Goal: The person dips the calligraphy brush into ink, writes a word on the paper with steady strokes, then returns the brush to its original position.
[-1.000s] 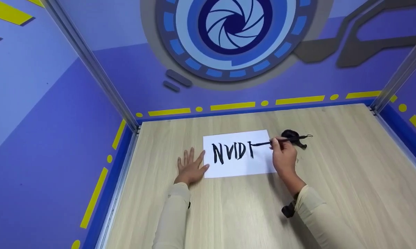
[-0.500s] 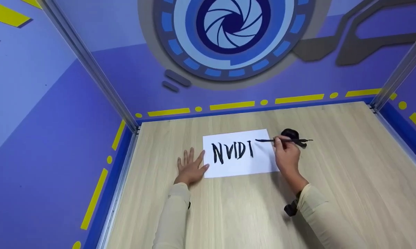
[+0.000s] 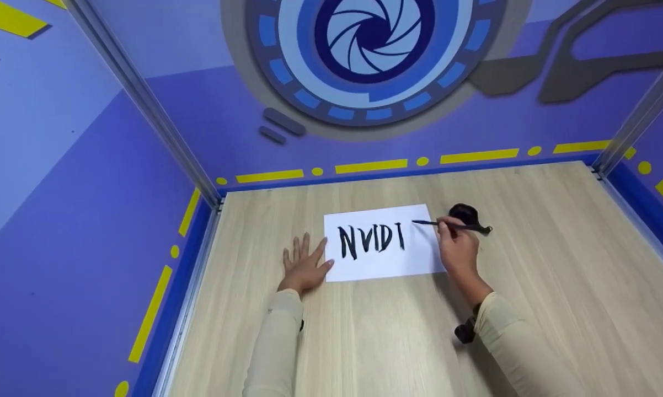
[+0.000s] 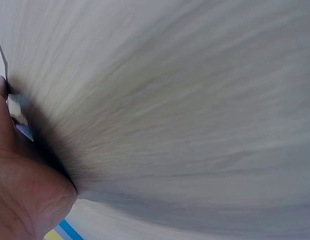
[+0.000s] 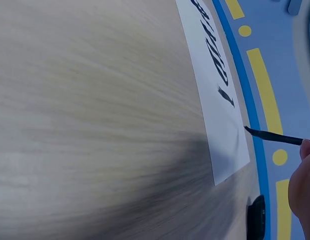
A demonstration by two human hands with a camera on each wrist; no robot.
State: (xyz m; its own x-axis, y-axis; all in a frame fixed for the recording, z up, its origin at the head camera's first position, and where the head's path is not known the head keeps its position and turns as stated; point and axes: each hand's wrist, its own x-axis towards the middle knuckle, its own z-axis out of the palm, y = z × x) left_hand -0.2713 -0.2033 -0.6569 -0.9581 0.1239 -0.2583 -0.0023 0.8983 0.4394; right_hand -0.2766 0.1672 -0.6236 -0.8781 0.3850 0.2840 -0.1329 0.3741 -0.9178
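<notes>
Blue-purple walls [image 3: 188, 121] around wood-grain bench [image 3: 375, 336]. Paper [image 3: 384, 267] flat on bench, black letters [image 3: 374, 239] NVIDI across it. Left hand [image 3: 305, 270] spread on bench, fingers straight, thumb on paper's left edge. Right hand [image 3: 458, 249] pinches brush [image 3: 429, 223] in fingers, tip over paper, right of last letter. Black object [image 3: 463, 212] just beyond right hand, partly hidden.

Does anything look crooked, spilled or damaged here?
Nothing stands out. The white paper lies roughly parallel to the back edge of the table, and no ink spill shows. The brush in the right hand looks intact where visible. The black object beyond that hand is partly hidden, so I can't judge it.
</notes>
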